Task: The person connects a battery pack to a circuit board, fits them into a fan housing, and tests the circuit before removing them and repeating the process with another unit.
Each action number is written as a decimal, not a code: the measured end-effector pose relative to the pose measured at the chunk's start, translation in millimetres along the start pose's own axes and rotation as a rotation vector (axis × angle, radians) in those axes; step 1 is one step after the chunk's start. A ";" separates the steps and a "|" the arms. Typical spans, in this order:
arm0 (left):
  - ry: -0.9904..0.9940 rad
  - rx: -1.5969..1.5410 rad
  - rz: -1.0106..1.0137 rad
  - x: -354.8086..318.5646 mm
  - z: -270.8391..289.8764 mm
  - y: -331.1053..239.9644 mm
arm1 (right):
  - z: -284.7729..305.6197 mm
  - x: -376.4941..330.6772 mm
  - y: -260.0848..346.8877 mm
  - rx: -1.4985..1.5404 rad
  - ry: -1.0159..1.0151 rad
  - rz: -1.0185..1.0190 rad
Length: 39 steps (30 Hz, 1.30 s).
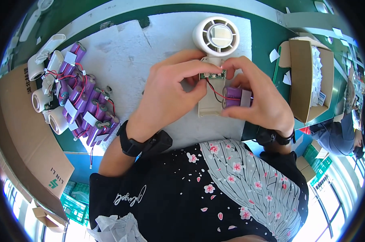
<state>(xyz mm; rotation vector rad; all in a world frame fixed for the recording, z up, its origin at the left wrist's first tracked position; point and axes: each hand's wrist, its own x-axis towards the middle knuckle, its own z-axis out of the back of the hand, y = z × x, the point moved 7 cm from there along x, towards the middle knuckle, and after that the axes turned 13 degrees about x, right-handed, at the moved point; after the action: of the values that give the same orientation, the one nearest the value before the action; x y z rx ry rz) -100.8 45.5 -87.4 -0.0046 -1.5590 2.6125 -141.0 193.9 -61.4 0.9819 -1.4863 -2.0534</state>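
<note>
A white handheld fan (221, 36) lies on the pale board, its round grille at the far end and its opened handle shell (210, 108) toward me. A small green circuit board (214, 75) shows inside the handle. My left hand (170, 86) is closed around the upper handle, thumb and index finger at the circuit board. Purple battery cells (233, 97), joined as a pack, sit in my right hand (265, 94) between thumb and curled fingers. Its index finger reaches the board's right end. Red and black wires (214, 90) run between pack and board.
Several purple battery packs (85, 99) with wires lie heaped at the left, beside white fan parts (41, 100). A large cardboard box (13, 121) stands at far left. Another carton (301, 80), holding white pieces, is at right. Another person (335, 135) appears at far right.
</note>
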 end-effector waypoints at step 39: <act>-0.199 0.036 -0.033 8.5 21.6 2.4 | 15.7 -4.5 26.4 -0.612 -0.222 0.396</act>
<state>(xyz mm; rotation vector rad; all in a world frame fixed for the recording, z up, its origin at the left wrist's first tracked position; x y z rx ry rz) -110.6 26.2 -78.8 0.2894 -1.5537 2.6857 -151.5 198.1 -32.5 0.2085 -0.9342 -2.1476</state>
